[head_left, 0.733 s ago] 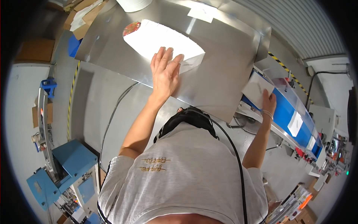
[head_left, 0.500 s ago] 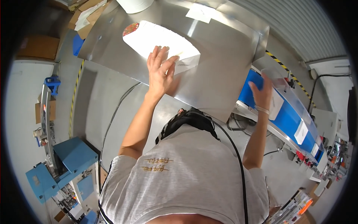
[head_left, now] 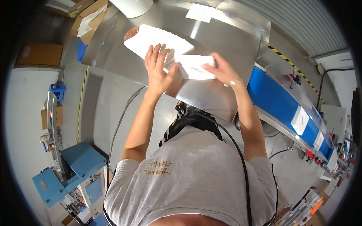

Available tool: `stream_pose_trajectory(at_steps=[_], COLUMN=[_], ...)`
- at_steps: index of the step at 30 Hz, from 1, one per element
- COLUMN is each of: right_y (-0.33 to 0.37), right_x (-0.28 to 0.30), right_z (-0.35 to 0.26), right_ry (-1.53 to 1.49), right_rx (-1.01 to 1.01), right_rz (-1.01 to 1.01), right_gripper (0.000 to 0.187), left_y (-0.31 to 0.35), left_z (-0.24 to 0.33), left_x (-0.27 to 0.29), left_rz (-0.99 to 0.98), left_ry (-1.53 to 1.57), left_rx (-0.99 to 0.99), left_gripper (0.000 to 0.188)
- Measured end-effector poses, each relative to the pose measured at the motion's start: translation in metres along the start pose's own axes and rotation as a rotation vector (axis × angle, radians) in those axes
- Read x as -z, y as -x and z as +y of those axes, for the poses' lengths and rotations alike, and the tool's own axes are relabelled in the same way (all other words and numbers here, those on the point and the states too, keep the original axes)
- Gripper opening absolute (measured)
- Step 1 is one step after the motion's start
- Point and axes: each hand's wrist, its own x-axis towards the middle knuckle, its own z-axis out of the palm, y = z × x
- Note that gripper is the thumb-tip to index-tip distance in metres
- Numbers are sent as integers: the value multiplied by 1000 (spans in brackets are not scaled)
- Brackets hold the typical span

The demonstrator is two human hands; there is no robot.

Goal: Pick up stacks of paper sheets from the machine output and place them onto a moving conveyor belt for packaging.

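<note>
Head view: the right hand (head_left: 225, 72) is gripping a white card (head_left: 197, 67); the left hand (head_left: 156, 75) is resting unclenched on a white stack (head_left: 162, 36).

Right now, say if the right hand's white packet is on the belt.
Off: the right hand holds the packet over the table.

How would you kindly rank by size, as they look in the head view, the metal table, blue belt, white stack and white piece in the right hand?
1. Metal table
2. Blue belt
3. White stack
4. White piece in the right hand
</note>
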Motion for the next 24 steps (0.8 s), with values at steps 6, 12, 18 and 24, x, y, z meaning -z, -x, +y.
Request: stream_pose_trajectory(at_steps=[6,12,18,24], right_y=[99,161,76,-23], right_x=[73,116,56,-10], right_z=[89,100,25,-25], right_ry=[227,864,434,294], right_rx=[-303,-596,-23,186], right_rz=[785,1159,682,179], right_gripper=[35,52,62,54], left_y=[-3,-2,-1,-5], left_z=[-16,-18,-22,-21], left_x=[-1,-3,-2,0], left_rz=[8,9,-19,-69], left_ry=[-17,-7,42,99], left_rx=[-23,-45,-85,-146], left_gripper=[38,34,33,33])
